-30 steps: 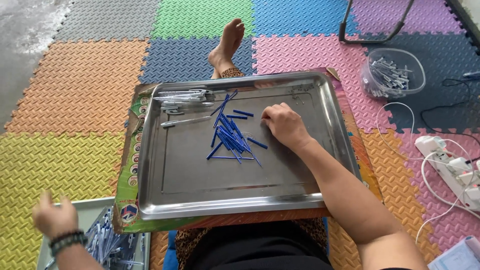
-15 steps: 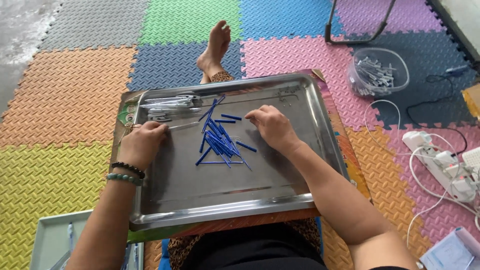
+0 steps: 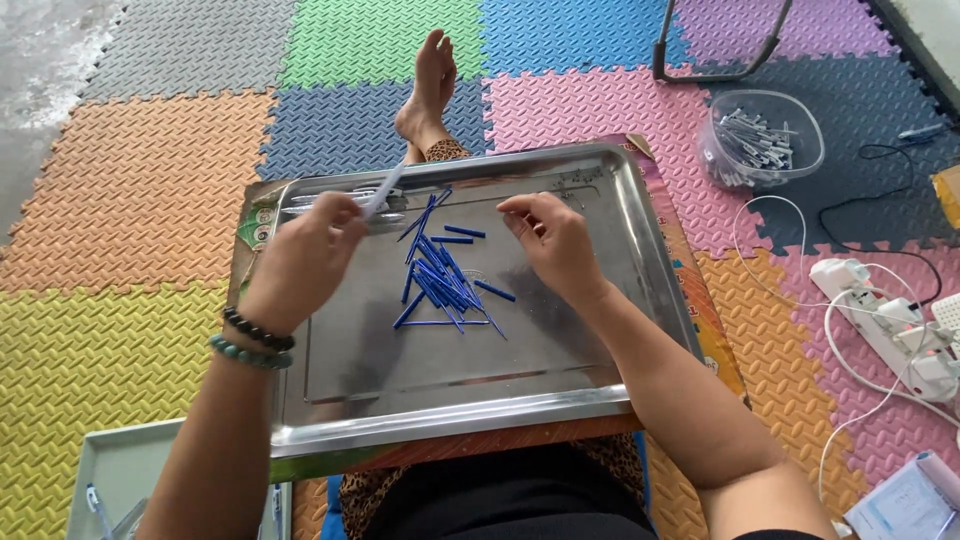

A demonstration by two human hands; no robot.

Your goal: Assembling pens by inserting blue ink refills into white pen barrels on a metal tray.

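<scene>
Blue refills [image 3: 440,275] piled uncountably on one steel tray [image 3: 600,395], left hand [image 3: 305,262] grip grasping one white tube [image 3: 384,190], right hand [image 3: 552,243] released.

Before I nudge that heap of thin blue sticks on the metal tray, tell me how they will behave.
The blue sticks look thin, straight and probably stiff and light. Lying loose and crossed on the smooth steel tray, they would likely slide and scatter, perhaps roll, rather than move together. Their slimness may make single ones fiddly to pinch off the flat metal.
</scene>
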